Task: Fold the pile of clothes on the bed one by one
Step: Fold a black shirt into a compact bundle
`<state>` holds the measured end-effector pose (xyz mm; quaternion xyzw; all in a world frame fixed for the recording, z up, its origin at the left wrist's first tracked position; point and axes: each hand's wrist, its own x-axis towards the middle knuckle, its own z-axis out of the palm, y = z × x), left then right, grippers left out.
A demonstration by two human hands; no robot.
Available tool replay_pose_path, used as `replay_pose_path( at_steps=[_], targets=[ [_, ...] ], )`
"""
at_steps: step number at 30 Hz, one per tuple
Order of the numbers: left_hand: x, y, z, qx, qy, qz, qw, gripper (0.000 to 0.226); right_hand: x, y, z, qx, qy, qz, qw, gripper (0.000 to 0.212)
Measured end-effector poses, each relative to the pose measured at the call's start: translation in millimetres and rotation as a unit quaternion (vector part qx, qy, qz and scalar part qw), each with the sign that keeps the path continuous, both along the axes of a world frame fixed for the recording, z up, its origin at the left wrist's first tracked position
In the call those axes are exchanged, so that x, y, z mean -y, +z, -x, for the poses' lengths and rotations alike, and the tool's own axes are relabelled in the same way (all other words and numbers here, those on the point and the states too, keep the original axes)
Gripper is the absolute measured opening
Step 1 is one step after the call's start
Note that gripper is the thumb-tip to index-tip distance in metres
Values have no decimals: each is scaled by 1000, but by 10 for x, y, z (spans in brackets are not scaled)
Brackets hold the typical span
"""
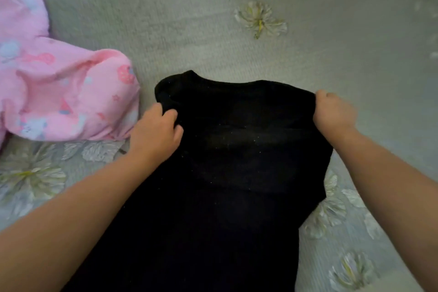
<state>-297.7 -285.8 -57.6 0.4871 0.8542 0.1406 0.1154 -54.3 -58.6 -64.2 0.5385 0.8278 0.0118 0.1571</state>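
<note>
At the left edge of the frame, from the upper corner down to mid-height, a pink printed fabric lies bunched on the bed, whose grey-green cover carries pale flower patterns. Just right of it, the left hand comes in from the lower left with its fingers curled into the left shoulder area of a black garment, gripping a bunch of the cloth. The garment fills the centre and lower middle of the frame, its rounded neckline toward the top, its body running down to the bottom edge. At the right, the right hand grips the garment's upper right edge, fingers closed round the cloth. The picture is somewhat blurred.
</note>
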Motion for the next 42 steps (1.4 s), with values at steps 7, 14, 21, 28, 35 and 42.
replay_pose_path(
  at_steps=[7,14,21,28,35,42],
  targets=[
    [-1359,-103,-37,-70,-21,149,986,42,-494,-39,-533,-111,-110,-93,983,36],
    [-1145,-187,-585,-100,-83,138,982,69,-53,-285,-886,-161,-15,-36,986,36],
    [-1232,-172,-348,-24,-72,106,992,30,-344,-182,-859,-144,-52,-119,981,17],
    [-1638,-64,237,-49,-229,250,939,45,-488,-201,-832,-79,-106,-48,990,37],
    [-1275,80,-35,118,-37,141,982,42,490,-269,-778,-199,11,-30,979,68],
    [-861,-73,-129,-122,-139,174,967,35,909,-364,-808,-179,40,42,982,61]
  ],
)
